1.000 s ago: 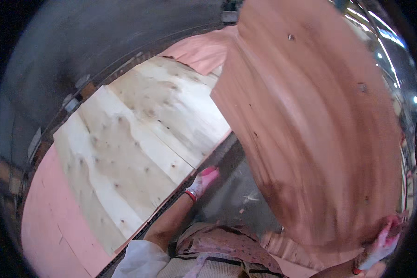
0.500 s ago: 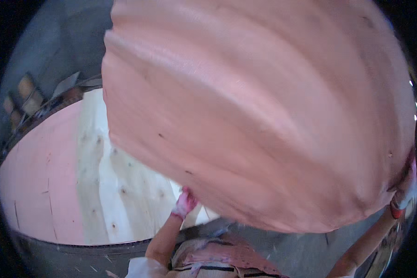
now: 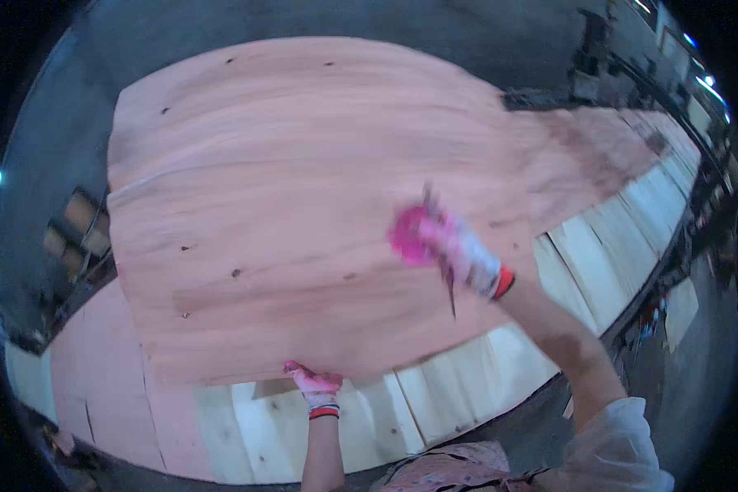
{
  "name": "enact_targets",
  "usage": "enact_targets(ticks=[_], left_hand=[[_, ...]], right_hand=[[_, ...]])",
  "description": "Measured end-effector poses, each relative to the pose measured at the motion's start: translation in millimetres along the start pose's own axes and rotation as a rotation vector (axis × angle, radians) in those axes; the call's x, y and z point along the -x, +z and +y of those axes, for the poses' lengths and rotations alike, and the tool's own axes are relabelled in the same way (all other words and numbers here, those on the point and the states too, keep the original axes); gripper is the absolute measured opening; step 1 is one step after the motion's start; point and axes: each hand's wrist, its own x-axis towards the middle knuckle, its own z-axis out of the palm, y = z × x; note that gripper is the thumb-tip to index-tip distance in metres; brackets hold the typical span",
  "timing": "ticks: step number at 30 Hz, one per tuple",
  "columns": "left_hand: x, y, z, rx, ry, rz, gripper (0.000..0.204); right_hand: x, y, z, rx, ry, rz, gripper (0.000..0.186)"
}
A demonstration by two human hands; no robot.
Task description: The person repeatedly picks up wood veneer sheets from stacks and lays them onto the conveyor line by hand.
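A large pink-coloured wood veneer sheet, with small dark knots, lies over paler veneer pieces. At its near edge is my left hand, in a pink-stained white glove, its fingers closed on that edge. My right hand, gloved the same way with an orange-red cuff, is above the sheet, right of its middle. Motion smears it, but its fingers look curled around a thin, dark, pointed strip whose ends stick out on both sides. Whether that is a wood sliver or a tool, I cannot tell.
Another pink veneer area extends at the left. A rough, darker pink piece lies at the far right. Brown blocks stand beyond the stack's left side. Dark machinery or framing is at the upper right, with grey floor behind.
The big pink sheet, lifted and bulging before, now lies flat across the stack. My right hand has left its right edge and moved inward over it. My left hand remains at the near edge.
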Motion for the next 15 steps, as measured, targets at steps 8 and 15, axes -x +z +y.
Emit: enact_targets(ticks=[8,15], left_hand=[[-46.8,-16.5,11.5,-0.038,-0.195,0.101,0.078],[-108.5,-153.7,31.6,-0.094,-0.114,-0.062,0.04]], right_hand=[[159.8,-56.5,265.2,-0.602,0.66,0.456,0.039],[124.5,-5.5,320.8,-0.367,0.632,0.983,0.025]])
